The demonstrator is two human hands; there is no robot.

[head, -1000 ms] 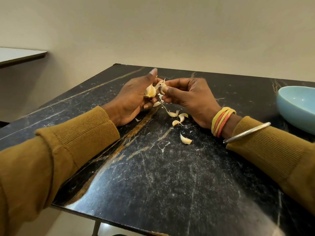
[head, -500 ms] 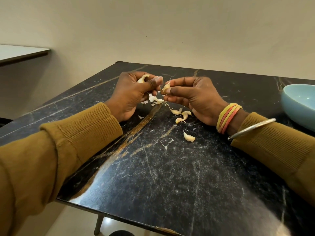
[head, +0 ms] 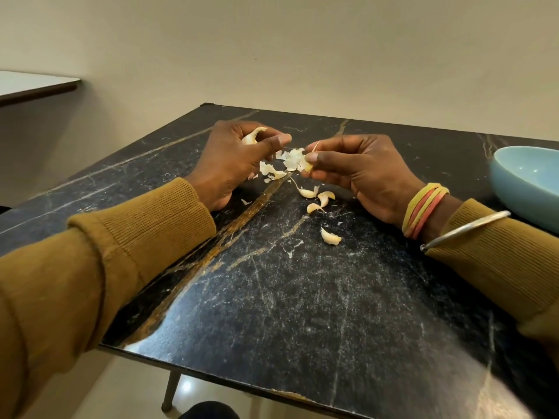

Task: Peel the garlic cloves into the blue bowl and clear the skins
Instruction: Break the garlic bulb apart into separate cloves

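While the hands work at the far middle of the black marble-look table top with gold veins (head: 302, 297), both forearms in mustard ribbed sleeves (head: 136, 237) rest on it. Table and arms lie as they did half a second ago.

Pale blue round ceramic bowl (head: 526, 189): at the right edge of view, cut off by it, well apart from the hands. Its visible inside shows no cloves.

Left hand (head: 233, 161): fingers curled round a whitish, partly skinned garlic clove (head: 252, 137), tip poking out at the top, thumb stretched toward the other hand. Same hold as half a second ago. A second ago the two hands met over one clove; now a gap lies between them.

Right hand (head: 363, 173): thumb and forefinger pinch a small yellowish clove end (head: 307, 166). Striped orange-and-yellow bands (head: 423, 210) and a thin silver bangle (head: 462, 229) sit on that wrist.

New since the last frame: a fan of white papery skin (head: 292, 158) spreads from the pinched clove, just beside the left thumb tip. Earlier only a thin sliver showed there.

Four loose unpeeled cloves on the table: three close together under the right hand (head: 307, 192), one nearer the person (head: 330, 237). Unmoved.

Torn skin scraps (head: 270, 171) lie on the table under the gap between the hands, one small flake (head: 245, 202) by the left wrist.
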